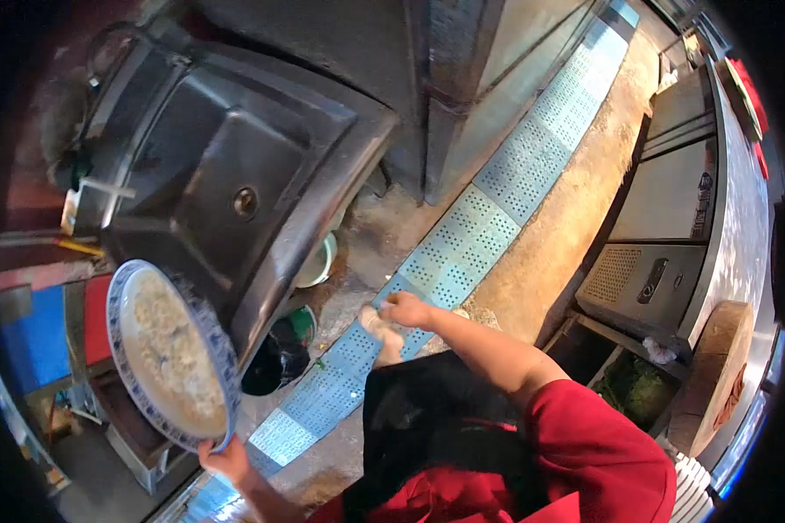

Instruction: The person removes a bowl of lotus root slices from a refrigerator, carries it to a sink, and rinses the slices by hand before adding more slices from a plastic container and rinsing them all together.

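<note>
Bowl [221, 349] of cloudy liquid [170, 353], probably heavy, breakable, slick; left hand [227, 460] grips its rim, right hand [407, 310] looks curled, can't tell if empty. I'd cradle underneath.

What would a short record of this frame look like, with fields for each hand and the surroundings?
Left hand: gripping the near rim of a blue-and-white bowl
Bowl contents: pale food, kind unclear
Right hand: above perforated floor panels; whether it holds anything is unclear
Sink: dark basin, beyond the bowl
By the sink's edge: white bucket, black container
Picture's right: wooden block, leafy greens
</note>
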Demonstrator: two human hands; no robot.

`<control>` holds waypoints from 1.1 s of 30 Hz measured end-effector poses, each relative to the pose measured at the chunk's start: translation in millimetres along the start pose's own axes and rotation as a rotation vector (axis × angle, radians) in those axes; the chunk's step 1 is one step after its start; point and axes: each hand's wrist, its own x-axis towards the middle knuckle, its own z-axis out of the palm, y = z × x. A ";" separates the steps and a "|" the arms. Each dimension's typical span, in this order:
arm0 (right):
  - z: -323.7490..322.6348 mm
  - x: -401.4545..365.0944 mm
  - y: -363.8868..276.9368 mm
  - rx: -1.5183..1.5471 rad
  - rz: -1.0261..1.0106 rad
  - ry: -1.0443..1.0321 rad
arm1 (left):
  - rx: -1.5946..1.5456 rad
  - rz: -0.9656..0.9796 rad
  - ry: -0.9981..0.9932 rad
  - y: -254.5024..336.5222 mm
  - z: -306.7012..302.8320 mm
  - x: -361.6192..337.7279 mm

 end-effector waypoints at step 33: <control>-82.4 475.9 63.2 -0.312 -0.404 0.736 | 0.546 0.420 0.223 14.7 -5.8 -9.9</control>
